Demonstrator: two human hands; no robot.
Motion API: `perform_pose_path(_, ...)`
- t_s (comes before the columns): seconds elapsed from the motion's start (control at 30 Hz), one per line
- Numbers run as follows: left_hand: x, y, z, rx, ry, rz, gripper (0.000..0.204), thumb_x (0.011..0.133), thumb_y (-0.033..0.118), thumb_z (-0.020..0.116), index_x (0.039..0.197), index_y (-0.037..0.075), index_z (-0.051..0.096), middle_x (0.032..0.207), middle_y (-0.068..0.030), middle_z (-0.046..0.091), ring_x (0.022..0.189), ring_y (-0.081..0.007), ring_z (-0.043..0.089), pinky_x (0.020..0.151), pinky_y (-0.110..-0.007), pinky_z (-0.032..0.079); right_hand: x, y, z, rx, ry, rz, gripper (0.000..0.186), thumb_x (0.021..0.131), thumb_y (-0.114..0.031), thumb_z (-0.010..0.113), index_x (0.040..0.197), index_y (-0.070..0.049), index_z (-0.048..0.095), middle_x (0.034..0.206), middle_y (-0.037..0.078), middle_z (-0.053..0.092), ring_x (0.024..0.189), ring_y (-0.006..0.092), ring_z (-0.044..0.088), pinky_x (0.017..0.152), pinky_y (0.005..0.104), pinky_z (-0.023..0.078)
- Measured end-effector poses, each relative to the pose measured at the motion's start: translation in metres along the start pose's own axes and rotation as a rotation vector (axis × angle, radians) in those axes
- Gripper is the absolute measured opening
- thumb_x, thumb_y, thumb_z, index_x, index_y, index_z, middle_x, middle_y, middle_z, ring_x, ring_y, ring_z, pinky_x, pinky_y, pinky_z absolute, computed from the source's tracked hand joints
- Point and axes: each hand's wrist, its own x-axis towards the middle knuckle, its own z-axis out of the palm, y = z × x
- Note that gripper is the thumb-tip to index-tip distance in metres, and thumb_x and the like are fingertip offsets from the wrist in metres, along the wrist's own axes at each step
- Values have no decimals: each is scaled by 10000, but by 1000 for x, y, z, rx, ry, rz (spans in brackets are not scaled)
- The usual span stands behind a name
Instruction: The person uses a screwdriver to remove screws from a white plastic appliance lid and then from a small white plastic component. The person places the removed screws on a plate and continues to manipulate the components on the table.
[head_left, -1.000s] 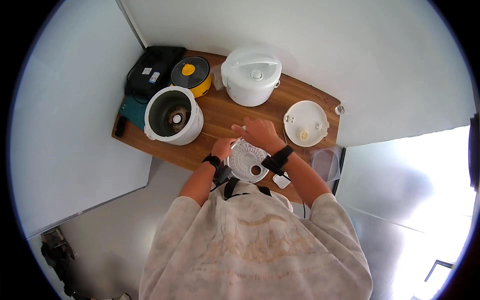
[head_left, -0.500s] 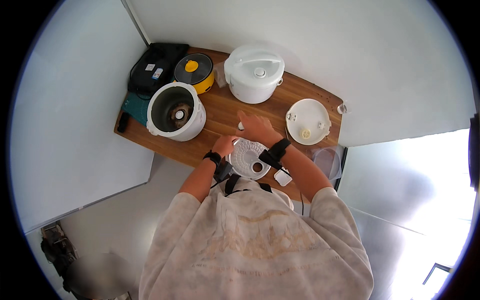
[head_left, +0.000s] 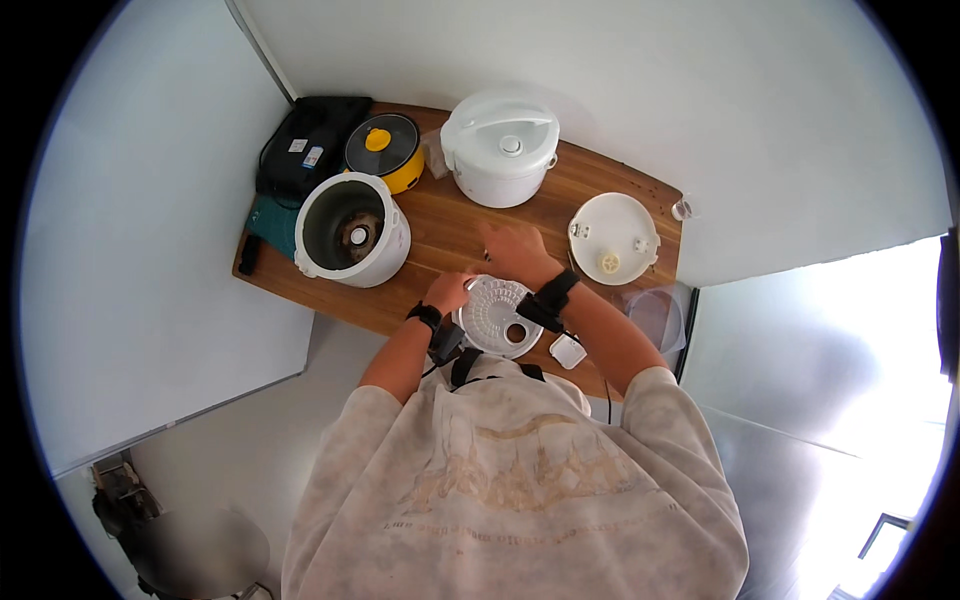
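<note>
A pale round ribbed plate (head_left: pixel 487 318) with a hole near its lower right lies at the near edge of the table in front of me. My left hand (head_left: pixel 447 292) is closed at its upper left rim, fingertips pinching the edge. Just above the plate's far rim is my right hand (head_left: pixel 520 254), its fingers curled together. Something small and dark shows by the right fingertips, too small to name. Right of the plate lies a small white squarish plastic part (head_left: pixel 568 351). Farther right rests a white round lid shell (head_left: pixel 622 225) with a cream round fitting (head_left: pixel 609 263) in it.
An open white rice cooker body (head_left: pixel 393 245) stands left, a closed white rice cooker (head_left: pixel 502 150) at the back. Between them is a yellow pot with a glass lid (head_left: pixel 400 142). A black bag (head_left: pixel 300 140) fills the far left corner; a clear plastic container (head_left: pixel 657 318) is at right.
The view has shifted slightly. The right hand has turned a little, and the white piece seen by its fingertips no longer shows. My left hand stays at the plate's rim.
</note>
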Motion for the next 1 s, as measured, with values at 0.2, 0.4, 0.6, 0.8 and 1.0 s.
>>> perform_pose_path(0.2,-4,8,-3,-2,5,0,491,772,66,561,1245,162,653,1013,-192,692,917,-361,662,812,-437,521,9,11,13,-25,66,14,420,876,-370,625,1169,-89,520,879,176,695,866,364,679,685,469,526)
perform_pose_path(0.4,-6,9,-3,20,5,9,502,771,71,562,1259,161,641,999,-205,690,907,-372,659,811,-440,519,3,18,18,149,307,-274,412,890,-399,597,1110,-65,498,778,166,682,801,396,662,666,514,506)
perform_pose_path(0.6,-6,11,-3,14,-5,45,504,785,89,584,1283,156,616,984,-207,686,885,-369,662,784,-431,518,4,7,9,45,141,-6,381,868,-385,633,1042,-68,513,776,186,661,752,405,655,634,513,504)
perform_pose_path(0.8,-7,7,-2,48,7,43,495,801,106,586,1292,162,608,954,-195,688,851,-357,667,755,-423,522,5,20,21,70,265,-137,368,879,-369,616,1034,-50,520,809,187,680,775,397,663,641,503,513)
perform_pose_path(1.0,-6,9,-3,50,-26,22,498,804,102,583,1296,174,608,943,-190,689,844,-360,665,756,-423,524,-2,15,9,14,158,-62,342,873,-316,632,1074,-58,529,800,168,670,764,372,665,642,484,520)
